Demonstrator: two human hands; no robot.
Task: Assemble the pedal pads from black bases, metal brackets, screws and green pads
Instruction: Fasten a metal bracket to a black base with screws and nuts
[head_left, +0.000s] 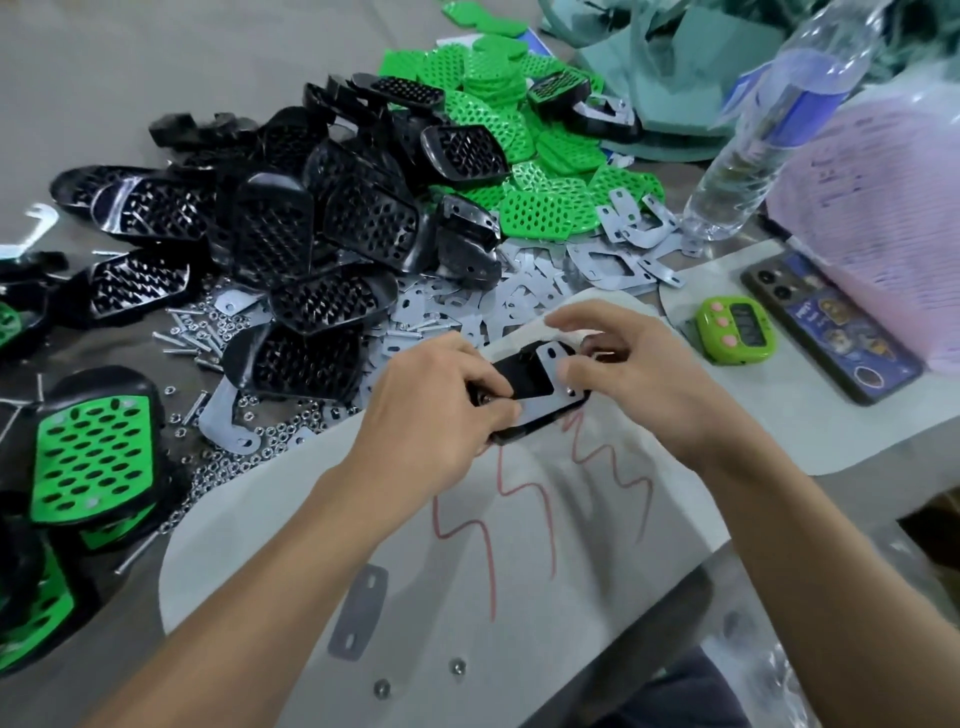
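My left hand grips the black base; my right hand pinches its metal bracket. I'd line up the holes before tightening.

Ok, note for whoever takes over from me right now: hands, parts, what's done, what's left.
Left hand grips the left end of the black base; right hand pinches its right end, beside the metal bracket lying on it.
Stock: pile of bases centre-left, green pads behind, loose brackets beside, screws and nuts left of the paper.
Done: finished pads at the left edge.
Left: likely fastening this bracket; the far face is hidden, so check for a green pad.
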